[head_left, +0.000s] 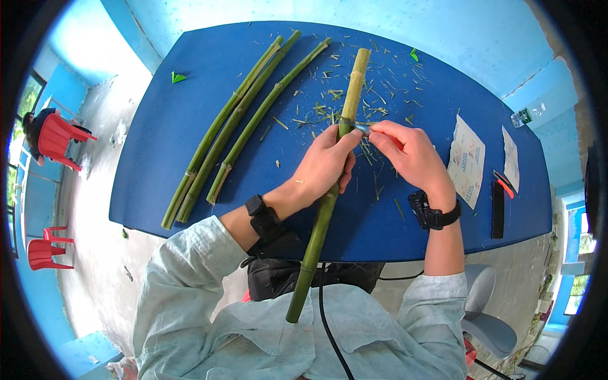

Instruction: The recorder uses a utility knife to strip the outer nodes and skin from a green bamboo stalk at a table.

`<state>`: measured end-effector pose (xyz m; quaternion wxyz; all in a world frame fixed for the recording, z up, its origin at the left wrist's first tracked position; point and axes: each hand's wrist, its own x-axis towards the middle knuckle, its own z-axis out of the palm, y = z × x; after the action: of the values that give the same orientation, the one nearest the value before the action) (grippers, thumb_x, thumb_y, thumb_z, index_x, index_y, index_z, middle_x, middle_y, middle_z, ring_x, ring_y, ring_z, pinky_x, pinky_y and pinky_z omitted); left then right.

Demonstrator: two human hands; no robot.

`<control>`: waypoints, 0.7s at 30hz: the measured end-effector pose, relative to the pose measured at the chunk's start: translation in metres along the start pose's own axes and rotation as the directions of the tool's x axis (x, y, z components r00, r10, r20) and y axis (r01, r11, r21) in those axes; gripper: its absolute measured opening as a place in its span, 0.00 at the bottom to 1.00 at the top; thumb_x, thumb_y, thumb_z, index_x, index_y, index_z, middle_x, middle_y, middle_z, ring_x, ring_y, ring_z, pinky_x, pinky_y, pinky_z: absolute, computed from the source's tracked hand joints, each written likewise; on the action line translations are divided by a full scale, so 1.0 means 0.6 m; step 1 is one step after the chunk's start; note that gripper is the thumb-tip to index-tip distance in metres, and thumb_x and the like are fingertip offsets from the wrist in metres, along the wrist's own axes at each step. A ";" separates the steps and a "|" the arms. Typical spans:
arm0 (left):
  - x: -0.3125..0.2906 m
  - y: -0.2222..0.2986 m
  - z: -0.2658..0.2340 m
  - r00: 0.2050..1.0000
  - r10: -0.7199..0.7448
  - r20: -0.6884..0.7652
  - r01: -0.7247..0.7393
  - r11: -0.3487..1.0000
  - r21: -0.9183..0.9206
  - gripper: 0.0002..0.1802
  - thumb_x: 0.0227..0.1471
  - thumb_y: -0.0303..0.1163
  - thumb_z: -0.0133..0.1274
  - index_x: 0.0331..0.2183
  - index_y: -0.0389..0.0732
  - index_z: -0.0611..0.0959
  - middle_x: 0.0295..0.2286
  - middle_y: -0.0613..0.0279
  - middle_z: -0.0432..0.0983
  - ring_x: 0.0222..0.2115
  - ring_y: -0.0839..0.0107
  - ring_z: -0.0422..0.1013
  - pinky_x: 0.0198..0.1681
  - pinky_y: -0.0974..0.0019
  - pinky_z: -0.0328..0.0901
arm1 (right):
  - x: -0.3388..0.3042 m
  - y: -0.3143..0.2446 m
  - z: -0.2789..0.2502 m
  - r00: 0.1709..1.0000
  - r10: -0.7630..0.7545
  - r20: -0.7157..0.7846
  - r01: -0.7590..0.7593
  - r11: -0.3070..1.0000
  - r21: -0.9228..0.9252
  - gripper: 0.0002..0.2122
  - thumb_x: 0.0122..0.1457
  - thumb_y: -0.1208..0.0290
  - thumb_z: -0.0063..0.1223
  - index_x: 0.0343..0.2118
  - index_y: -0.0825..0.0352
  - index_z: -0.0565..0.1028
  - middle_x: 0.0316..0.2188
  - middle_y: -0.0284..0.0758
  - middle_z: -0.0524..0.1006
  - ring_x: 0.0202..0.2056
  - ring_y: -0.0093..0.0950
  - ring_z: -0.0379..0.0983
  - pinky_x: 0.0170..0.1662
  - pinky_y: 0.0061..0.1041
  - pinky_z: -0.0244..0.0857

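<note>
A long green bamboo stalk (324,215) slants from my lap up over the table edge. Its far end is pale and stripped of its green skin. My left hand (326,158) is wrapped round the stalk near the middle. Just beyond it, my right hand (408,152) grips a red-handled tool (394,140) whose metal head meets the stalk where pale and green parts join. Fingers partly cover the tool, so its exact kind cannot be made out. Thin green shavings (329,111) lie scattered around the far part of the stalk.
Several more green stalks (231,120) lie at left on the blue table (152,145). On the right are paper sheets (467,161), a black strip (498,212), an orange-handled tool (505,183) and a clear bottle (529,115). Red chairs (57,140) stand beyond the table's left side.
</note>
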<state>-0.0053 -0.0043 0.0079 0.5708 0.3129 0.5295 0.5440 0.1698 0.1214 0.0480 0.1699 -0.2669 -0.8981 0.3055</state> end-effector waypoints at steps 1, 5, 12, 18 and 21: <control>0.000 0.000 0.001 1.000 0.003 -0.006 -0.003 1.000 0.011 0.21 0.75 0.50 0.48 0.47 0.39 0.74 0.24 0.65 0.68 0.17 0.73 0.68 0.19 0.66 0.65 | -0.001 0.001 0.000 1.000 -0.004 -0.006 0.004 1.000 0.008 0.17 0.73 0.57 0.59 0.46 0.68 0.84 0.28 0.44 0.83 0.25 0.34 0.77 0.31 0.31 0.68; -0.001 0.000 0.003 0.999 0.027 -0.019 -0.026 0.998 0.051 0.23 0.75 0.52 0.47 0.44 0.38 0.72 0.23 0.65 0.70 0.16 0.73 0.70 0.18 0.65 0.65 | -0.002 0.007 -0.006 1.000 -0.002 0.014 0.002 1.000 -0.010 0.16 0.72 0.58 0.60 0.47 0.69 0.85 0.30 0.45 0.84 0.26 0.34 0.78 0.31 0.31 0.69; -0.001 -0.001 0.009 1.000 0.019 -0.011 -0.016 0.959 0.281 0.28 0.75 0.57 0.46 0.39 0.37 0.70 0.21 0.62 0.72 0.16 0.70 0.73 0.17 0.62 0.68 | -0.007 0.007 -0.013 0.999 0.028 0.045 -0.029 0.999 0.039 0.16 0.72 0.59 0.60 0.46 0.70 0.85 0.31 0.44 0.85 0.26 0.32 0.77 0.32 0.31 0.69; -0.003 -0.001 0.012 1.000 -0.002 -0.013 0.006 0.948 0.317 0.30 0.75 0.58 0.46 0.38 0.38 0.69 0.22 0.62 0.71 0.16 0.69 0.73 0.17 0.61 0.68 | -0.005 -0.004 -0.024 0.990 0.092 0.111 -0.091 0.996 -0.011 0.16 0.72 0.57 0.60 0.45 0.69 0.85 0.28 0.44 0.83 0.25 0.32 0.76 0.32 0.31 0.69; -0.004 0.000 0.012 1.000 -0.012 -0.023 0.018 0.954 0.298 0.29 0.76 0.57 0.44 0.37 0.38 0.69 0.22 0.62 0.71 0.16 0.70 0.73 0.17 0.61 0.68 | -0.009 -0.004 -0.015 0.998 0.047 0.035 -0.045 0.997 -0.057 0.16 0.71 0.55 0.60 0.44 0.64 0.86 0.27 0.44 0.82 0.25 0.37 0.78 0.31 0.33 0.69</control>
<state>0.0021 -0.0049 0.0104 0.5155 0.3856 0.6140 0.4567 0.1770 0.1206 0.0555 0.1391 -0.2863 -0.9029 0.2889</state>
